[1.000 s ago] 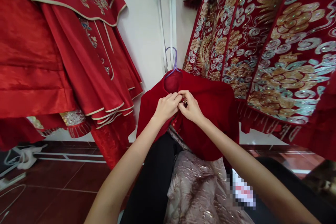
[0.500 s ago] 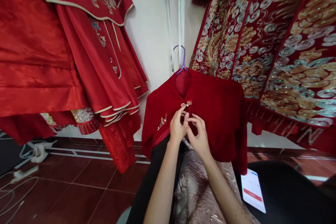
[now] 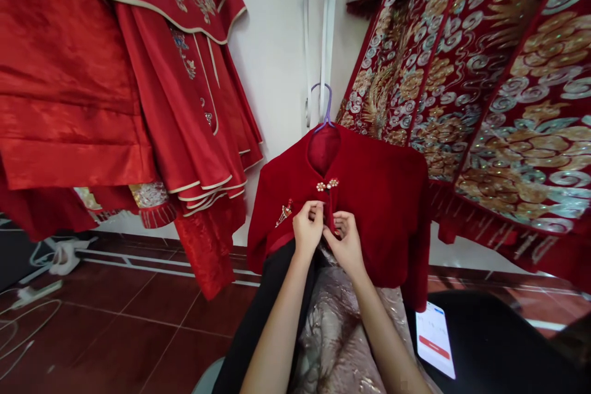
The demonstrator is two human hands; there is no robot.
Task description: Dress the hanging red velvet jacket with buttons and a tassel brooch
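In the head view, the only readable candidate is the phone on the black seat: its bright screen has a red bar with lettering, but this is too small to be read. The red jacket is on the purple hanger, in front of the person and partly over the lap. Its collar points away, toward the wall; its front opening runs from collar down toward the person, and the shoulders spread from left to right. Two flower ornaments sit side by side below the neck, and a brooch lies slantwise on the left part. Both forearms reach forward and come together at the opening. The right hand has a narrow grip, pinching the front edge. The left hand has curled fingers beside it; whether they hold cloth, I am not able to say.
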